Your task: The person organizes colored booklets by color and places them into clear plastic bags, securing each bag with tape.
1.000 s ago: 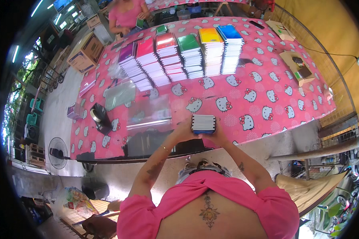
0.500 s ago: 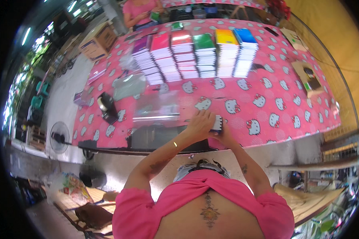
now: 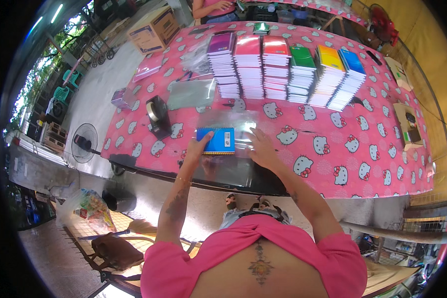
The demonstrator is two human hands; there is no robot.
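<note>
My left hand (image 3: 197,149) grips the left end of a blue spiral notebook (image 3: 217,141), its thumb across the cover. A white label shows at the notebook's right side, and yellow-edged coils run along its near and far edges. Beneath and beyond it lie clear plastic bags (image 3: 228,119) near the table's front edge. My right hand (image 3: 261,148) is open, fingers apart, its fingertips on the right side of the plastic. Beyond my hands stand tall stacks of notebooks: purple (image 3: 224,69), pink-red (image 3: 248,69), red (image 3: 275,69), green (image 3: 301,74), yellow (image 3: 328,77) and blue (image 3: 350,82).
A tape dispenser (image 3: 157,116) stands left of the plastic, near a greenish clear sheet (image 3: 191,94). A cardboard box (image 3: 154,30) sits at the far left. Open cardboard pieces (image 3: 408,126) lie on the right. Across the pink tablecloth (image 3: 283,174), another person (image 3: 214,10) handles something small.
My hands have moved apart and leftward. The notebook, held upright between both hands before, now lies flat over the plastic in my left hand; my right hand has let go and reached the plastic.
</note>
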